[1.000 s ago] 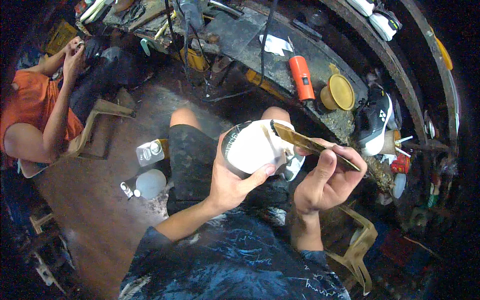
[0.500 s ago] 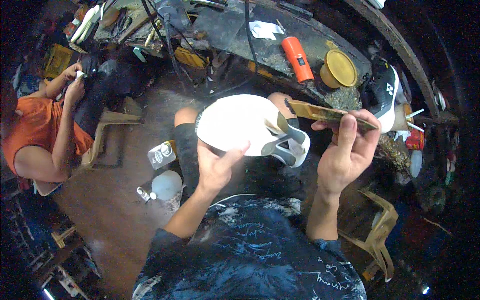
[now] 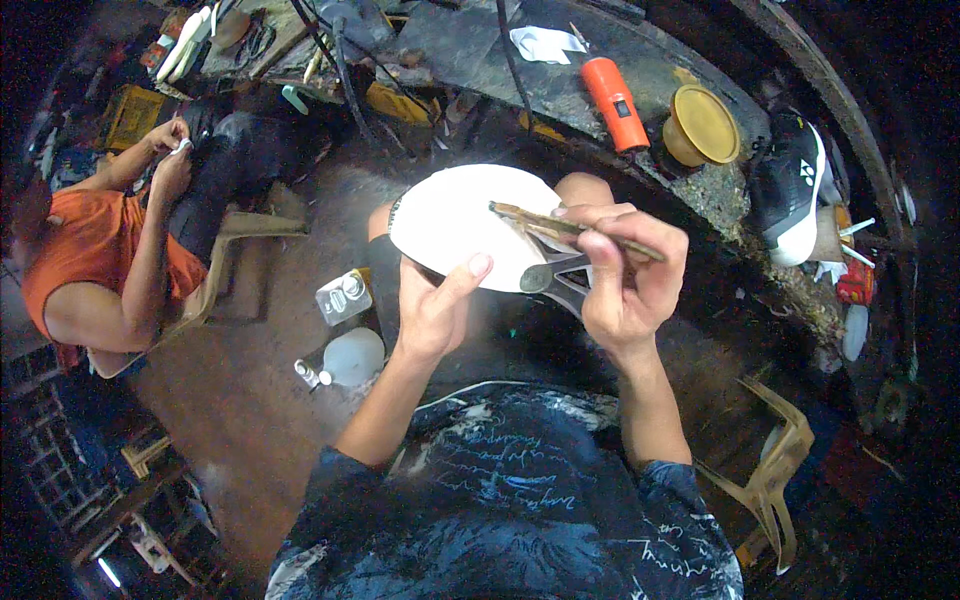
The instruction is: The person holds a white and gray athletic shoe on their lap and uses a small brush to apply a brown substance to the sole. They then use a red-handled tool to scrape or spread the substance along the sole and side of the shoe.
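My left hand (image 3: pixel 430 310) grips a shoe (image 3: pixel 450 215) over my lap, white sole face up, with a dark grey section at its right end. My right hand (image 3: pixel 630 290) holds a thin, flat wooden brush (image 3: pixel 530 215) by the handle. The brush's dark tip is on or just over the middle of the white sole; I cannot tell which. My fingers partly hide the handle and the shoe's right end.
A workbench (image 3: pixel 450 50) holds an orange tool (image 3: pixel 610 95), a yellow tub (image 3: pixel 700 125), a dark shoe (image 3: pixel 785 190) and cables. A co-worker (image 3: pixel 115 250) in orange sits at the left. Containers (image 3: pixel 350 355) stand on the floor. A plastic chair (image 3: pixel 785 465) is at lower right.
The shoe has risen in view and its sole now faces up more squarely. The brush has moved left from beside the shoe onto or just over the white sole.
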A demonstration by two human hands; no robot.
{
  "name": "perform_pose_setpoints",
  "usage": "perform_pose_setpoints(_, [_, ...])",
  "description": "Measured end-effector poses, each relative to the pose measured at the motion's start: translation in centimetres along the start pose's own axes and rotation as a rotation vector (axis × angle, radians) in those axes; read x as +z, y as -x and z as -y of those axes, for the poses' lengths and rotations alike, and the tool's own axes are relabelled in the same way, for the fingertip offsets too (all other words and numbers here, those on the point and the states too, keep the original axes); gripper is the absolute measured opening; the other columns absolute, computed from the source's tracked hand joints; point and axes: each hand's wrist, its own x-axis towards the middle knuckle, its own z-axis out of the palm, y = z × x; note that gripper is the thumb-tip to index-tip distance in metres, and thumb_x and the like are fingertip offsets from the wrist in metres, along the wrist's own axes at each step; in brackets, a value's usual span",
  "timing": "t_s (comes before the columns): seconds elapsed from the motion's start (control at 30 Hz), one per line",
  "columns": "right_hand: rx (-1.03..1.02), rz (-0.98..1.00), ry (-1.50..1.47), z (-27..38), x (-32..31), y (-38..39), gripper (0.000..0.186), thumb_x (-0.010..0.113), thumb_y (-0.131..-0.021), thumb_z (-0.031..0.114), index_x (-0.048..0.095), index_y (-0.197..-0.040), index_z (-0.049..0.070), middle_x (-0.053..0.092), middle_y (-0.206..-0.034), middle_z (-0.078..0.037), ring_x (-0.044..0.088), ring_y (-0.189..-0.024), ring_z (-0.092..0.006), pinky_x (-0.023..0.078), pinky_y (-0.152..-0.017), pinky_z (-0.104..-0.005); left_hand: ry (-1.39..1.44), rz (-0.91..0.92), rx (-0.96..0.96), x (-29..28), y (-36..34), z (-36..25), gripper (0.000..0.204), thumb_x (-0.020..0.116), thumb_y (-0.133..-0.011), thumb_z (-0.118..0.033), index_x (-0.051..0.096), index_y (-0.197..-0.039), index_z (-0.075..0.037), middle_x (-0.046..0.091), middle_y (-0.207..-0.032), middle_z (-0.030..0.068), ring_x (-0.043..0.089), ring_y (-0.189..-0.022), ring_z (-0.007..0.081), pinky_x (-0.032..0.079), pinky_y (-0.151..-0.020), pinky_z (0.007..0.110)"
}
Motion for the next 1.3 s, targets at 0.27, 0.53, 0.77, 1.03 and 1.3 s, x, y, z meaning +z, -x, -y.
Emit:
perform_pose_setpoints(0.27, [-0.071,0.068,0.068,-1.1,-3.5,-0.1,0.032,0.074,-0.099,-0.006,0.055,-0.122,0.005,0.080,-0.105,-0.023,0.079,-0.092,-0.0322,0.061,-0.085,-0.0430,-0.001,0.021,-0.022,-0.8,-0.1,0.2,0.074,0.081,-0.092,-0.008,0.044,-0.156,0.001,0.063,-0.143,0.0167,0.063,-0.135,0.0296,0.049,-0.117,0.047])
perform_pose_setpoints(0.53, [-0.137,0.197,0.133,-0.3,-2.9,-0.9,0.028,0.060,-0.104,-0.011,0.049,-0.125,0.003,0.078,-0.106,-0.028,0.077,-0.095,-0.0324,0.058,-0.089,-0.0436,-0.024,0.041,-0.027,-0.8,0.0,0.2,0.075,0.080,-0.094,-0.007,0.041,-0.157,0.002,0.062,-0.145,0.0165,0.062,-0.137,0.0307,0.050,-0.119,0.049])
perform_pose_setpoints(0.77, [-0.200,0.136,0.086,-0.9,-1.6,-1.2,0.038,0.078,-0.093,-0.010,0.060,-0.124,0.003,0.080,-0.103,-0.021,0.079,-0.089,-0.0329,0.063,-0.078,-0.0419,0.031,0.019,-0.025,0.1,0.1,0.0,0.068,0.084,-0.089,-0.005,0.052,-0.150,0.001,0.067,-0.136,0.0139,0.067,-0.127,0.0245,0.054,-0.111,0.042])
perform_pose_setpoints(1.03, [-0.174,0.182,0.249,1.4,-1.9,0.5,0.045,0.082,-0.090,-0.009,0.057,-0.126,0.001,0.079,-0.100,-0.022,0.078,-0.081,-0.0333,0.063,-0.070,-0.0415,0.065,-0.020,-0.025,-0.1,0.1,0.3,0.067,0.085,-0.091,-0.005,0.053,-0.149,0.001,0.067,-0.137,0.0138,0.066,-0.127,0.0246,0.053,-0.111,0.041])
perform_pose_setpoints(1.3, [-0.197,0.070,0.193,0.7,-0.7,-0.4,0.041,0.080,-0.093,-0.009,0.058,-0.125,0.002,0.080,-0.098,-0.020,0.079,-0.083,-0.0330,0.062,-0.072,-0.0408,0.006,0.021,0.008,-0.2,0.2,0.4,0.072,0.085,-0.090,-0.006,0.050,-0.151,0.001,0.066,-0.137,0.0139,0.066,-0.128,0.0253,0.053,-0.112,0.042])
